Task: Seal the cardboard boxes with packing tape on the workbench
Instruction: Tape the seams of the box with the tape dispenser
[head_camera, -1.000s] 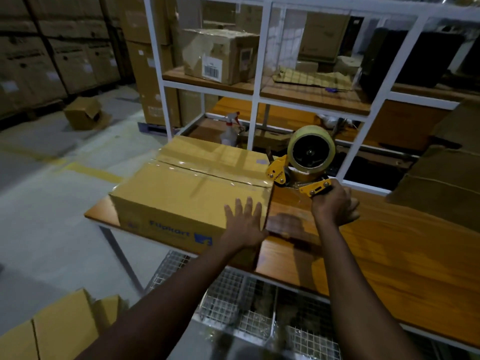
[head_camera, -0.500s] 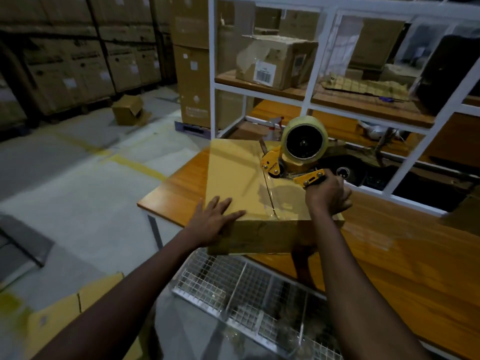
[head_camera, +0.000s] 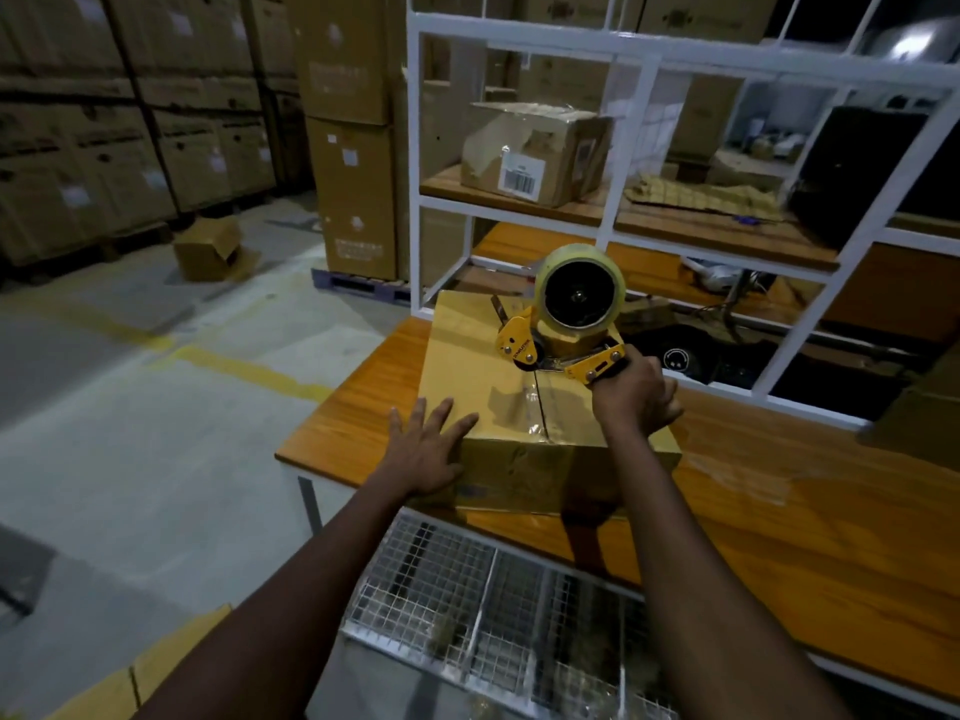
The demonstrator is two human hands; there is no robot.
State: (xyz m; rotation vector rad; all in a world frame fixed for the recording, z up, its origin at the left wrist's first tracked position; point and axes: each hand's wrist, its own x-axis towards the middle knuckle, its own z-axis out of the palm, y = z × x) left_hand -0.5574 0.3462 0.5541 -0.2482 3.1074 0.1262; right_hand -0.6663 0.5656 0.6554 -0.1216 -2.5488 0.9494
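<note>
Closed cardboard box [head_camera: 478, 366] on orange workbench [head_camera: 779, 537]; yellow tape dispenser [head_camera: 566, 319] atop its seam.

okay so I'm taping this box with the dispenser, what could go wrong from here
The box overhangs the workbench front edge; pulling the dispenser toward you could drag it off. Your left hand braces only the near left corner, so the box might pivot and the tape wander off the seam.

One box [head_camera: 478, 366] on the workbench [head_camera: 779, 537], one tape dispenser [head_camera: 566, 324], two hands
</note>
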